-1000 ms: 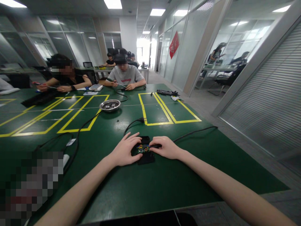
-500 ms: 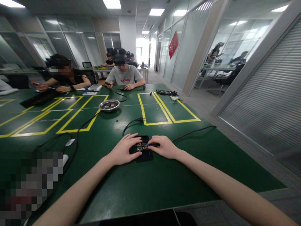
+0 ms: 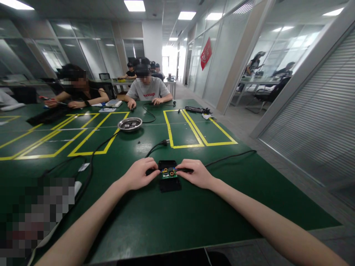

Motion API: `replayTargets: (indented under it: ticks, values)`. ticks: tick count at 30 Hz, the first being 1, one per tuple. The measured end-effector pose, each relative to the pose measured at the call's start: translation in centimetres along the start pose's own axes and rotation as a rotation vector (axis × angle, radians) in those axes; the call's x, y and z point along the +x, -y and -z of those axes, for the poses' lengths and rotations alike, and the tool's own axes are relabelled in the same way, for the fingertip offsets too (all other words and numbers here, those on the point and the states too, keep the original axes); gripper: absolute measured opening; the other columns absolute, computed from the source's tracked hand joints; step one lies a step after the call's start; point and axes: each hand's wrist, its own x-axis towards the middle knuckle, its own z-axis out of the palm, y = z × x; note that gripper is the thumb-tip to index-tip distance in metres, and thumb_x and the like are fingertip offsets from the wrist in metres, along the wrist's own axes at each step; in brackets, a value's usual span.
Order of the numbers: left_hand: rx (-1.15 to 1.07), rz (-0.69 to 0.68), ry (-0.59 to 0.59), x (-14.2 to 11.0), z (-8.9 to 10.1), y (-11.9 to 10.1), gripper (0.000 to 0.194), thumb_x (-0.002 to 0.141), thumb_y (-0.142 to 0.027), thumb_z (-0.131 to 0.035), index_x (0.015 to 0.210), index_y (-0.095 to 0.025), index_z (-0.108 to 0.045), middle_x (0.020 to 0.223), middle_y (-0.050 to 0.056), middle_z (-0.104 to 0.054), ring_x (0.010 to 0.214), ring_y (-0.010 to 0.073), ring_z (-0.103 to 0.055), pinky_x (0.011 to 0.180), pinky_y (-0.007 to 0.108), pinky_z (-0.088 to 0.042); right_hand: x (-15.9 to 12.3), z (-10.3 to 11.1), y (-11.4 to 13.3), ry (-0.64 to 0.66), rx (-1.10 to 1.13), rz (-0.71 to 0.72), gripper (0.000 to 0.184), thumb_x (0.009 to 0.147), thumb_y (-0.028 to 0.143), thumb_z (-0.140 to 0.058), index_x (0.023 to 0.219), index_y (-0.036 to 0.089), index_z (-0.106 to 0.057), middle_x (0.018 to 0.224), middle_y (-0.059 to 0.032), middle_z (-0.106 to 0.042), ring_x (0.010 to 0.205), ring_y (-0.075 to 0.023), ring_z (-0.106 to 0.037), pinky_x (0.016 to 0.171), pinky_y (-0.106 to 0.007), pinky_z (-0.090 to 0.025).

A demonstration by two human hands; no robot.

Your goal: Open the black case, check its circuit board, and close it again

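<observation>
Well inside table edge [image 3: 235, 242]: circuit board [image 3: 169, 175] between hands [image 3: 196, 173].

Penned in at left and right by left hand [image 3: 143, 173] and right hand [image 3: 193, 173]; tight over circuit board [image 3: 169, 174]. Open at near side, across bare table [image 3: 177, 218] between left forearm [image 3: 98, 213] and right forearm [image 3: 257, 216], low over near case half [image 3: 170, 185]. Walled at far side by far case half [image 3: 167, 162]; beyond it, barred by plug cord [image 3: 152, 148], arched toward plug [image 3: 165, 142]. Crossed at right by long cord [image 3: 230, 156], stretched from right hand to table edge. Freer farther on, over flat yellow tape [image 3: 188, 146], up to far dark bundle [image 3: 196, 109]. Obstructed at far left by metal bowl [image 3: 130, 130] and by cable [image 3: 92, 157] trailing nearward. Open again between right forearm and long cord.
</observation>
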Motion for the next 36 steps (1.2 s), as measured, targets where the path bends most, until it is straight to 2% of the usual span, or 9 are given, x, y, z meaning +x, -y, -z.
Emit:
replayTargets:
  ticks: [5, 8, 11, 18, 23, 30, 36]
  values:
    - [-0.162, 0.042, 0.096, -0.6, 0.4, -1.5, 0.029, 0.096, -0.034, -0.058, 0.072, -0.017, -0.061, 0.067, -0.002, -0.055, 0.061, 0.0121, -0.049, 0.058, 0.023, -0.036, -0.2, 1.5, 1.1, 0.118, 0.114, 0.062, 0.013, 0.095, 0.021, -0.067, 0.097, 0.017, -0.079, 0.081, -0.0053, -0.076, 0.065, -0.0137, -0.067, 0.06, -0.024, -0.051]
    - [-0.226, 0.082, 0.151, -0.8, 0.1, -2.0, 0.021, 0.093, -0.032, -0.061, 0.08, -0.017, -0.068, 0.062, -0.004, -0.051, 0.056, 0.011, -0.044, 0.055, 0.022, -0.032, -0.3, 1.6, 1.2, 0.176, 0.151, 0.051, 0.012, 0.093, 0.021, -0.068, 0.094, 0.017, -0.079, 0.081, -0.0053, -0.077, 0.065, -0.0141, -0.068, 0.06, -0.023, -0.052]
    - [-0.274, 0.106, 0.183, -0.9, -0.1, -2.2, 0.02, 0.092, -0.032, -0.062, 0.092, -0.016, -0.074, 0.062, -0.004, -0.052, 0.056, 0.011, -0.043, 0.054, 0.022, -0.032, -0.4, 1.4, 1.0, 0.203, 0.161, -0.007, 0.012, 0.091, 0.023, -0.069, 0.093, 0.017, -0.079, 0.08, -0.0051, -0.077, 0.066, -0.0149, -0.069, 0.06, -0.024, -0.053]
    - [-0.316, 0.129, 0.244, -0.8, -0.1, -2.0, 0.02, 0.09, -0.033, -0.065, 0.085, -0.015, -0.075, 0.067, -0.001, -0.058, 0.059, 0.0113, -0.048, 0.056, 0.021, -0.038, -0.6, 1.1, 0.7, 0.258, 0.125, -0.063, 0.01, 0.091, 0.025, -0.071, 0.089, 0.018, -0.078, 0.078, -0.004, -0.076, 0.066, -0.0149, -0.068, 0.061, -0.024, -0.051]
    - [-0.269, 0.144, 0.195, -0.8, -0.3, -1.6, 0.019, 0.09, -0.031, -0.064, 0.086, -0.016, -0.075, 0.065, -0.001, -0.057, 0.058, 0.0113, -0.047, 0.056, 0.021, -0.036, -0.5, 0.9, 0.6, 0.246, 0.067, -0.024, 0.011, 0.093, 0.022, -0.071, 0.085, 0.017, -0.076, 0.078, -0.0045, -0.075, 0.068, -0.0155, -0.067, 0.063, -0.025, -0.049]
    - [-0.332, 0.156, 0.209, -0.7, -0.4, -1.5, 0.019, 0.089, -0.029, -0.061, 0.085, -0.015, -0.073, 0.063, -0.003, -0.054, 0.056, 0.0104, -0.046, 0.055, 0.021, -0.035, -0.5, 0.6, 0.6, 0.235, 0.046, -0.009, 0.011, 0.094, 0.022, -0.07, 0.087, 0.018, -0.076, 0.083, -0.0053, -0.077, 0.071, -0.0162, -0.069, 0.066, -0.026, -0.05]
    - [-0.355, 0.165, 0.193, -0.6, -0.4, -1.7, 0.019, 0.087, -0.027, -0.06, 0.083, -0.014, -0.074, 0.069, 0.0, -0.059, 0.058, 0.0105, -0.046, 0.055, 0.021, -0.034, -0.5, 0.6, 0.8, 0.225, 0.075, -0.018, 0.009, 0.094, 0.02, -0.069, 0.088, 0.017, -0.075, 0.083, -0.0054, -0.077, 0.072, -0.0164, -0.07, 0.067, -0.026, -0.051]
